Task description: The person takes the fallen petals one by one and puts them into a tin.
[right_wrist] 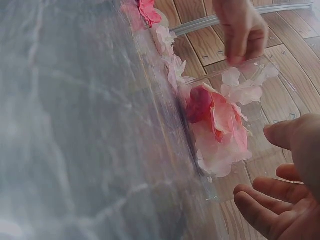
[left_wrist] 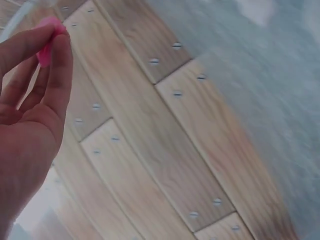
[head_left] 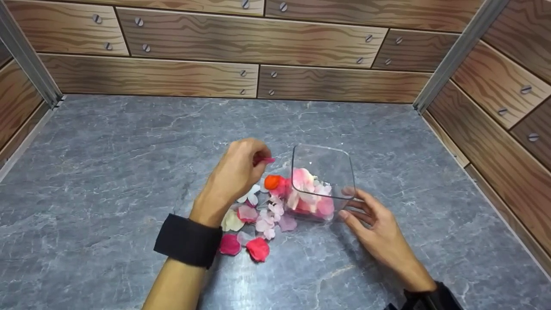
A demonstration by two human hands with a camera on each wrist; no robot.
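My left hand (head_left: 236,170) pinches a pink petal (head_left: 269,160) between thumb and fingertips, raised left of a clear plastic box. In the left wrist view the same petal (left_wrist: 45,54) shows between the fingertips. The open-topped box (head_left: 353,170) stands on the tabletop with white, pink and red petals (head_left: 323,206) inside. My right hand (head_left: 379,226) is at the box's right side, fingers spread and fingertips close to its wall. In the right wrist view its thumb (right_wrist: 281,134) and fingers are apart, beside the box.
Loose petals lie left of the box: an orange one (head_left: 272,182), a red one (head_left: 258,249), a dark pink one (head_left: 230,244), a cream one (head_left: 232,221) and several pale blossoms (head_left: 265,224). Wood-patterned walls (head_left: 206,41) enclose the grey marbled tabletop (head_left: 107,172).
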